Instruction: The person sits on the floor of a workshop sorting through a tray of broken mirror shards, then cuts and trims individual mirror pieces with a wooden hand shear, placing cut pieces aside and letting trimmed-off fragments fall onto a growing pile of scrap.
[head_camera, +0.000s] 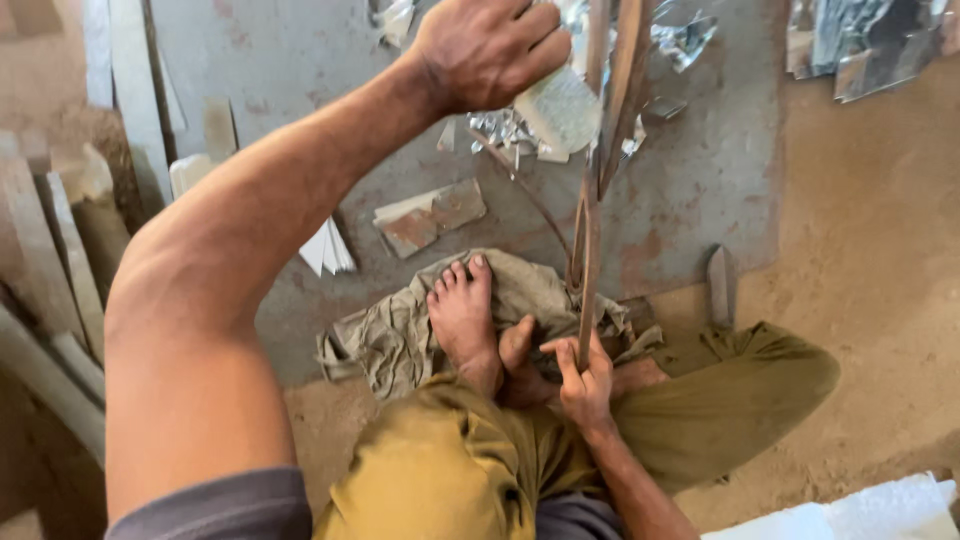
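Your left hand, raised at the top centre of the frame, has its fingers curled tight around a pale, rough block pressed against the long rusty metal strip, which runs upright from the top edge down to the centre. Your right hand, just below the middle, pinches the strip's lower end between thumb and fingertips, the other fingers loosely bent. Your bare foot rests on a crumpled grey-green cloth beside it, and shiny metal scraps lie on the grey slab at the top
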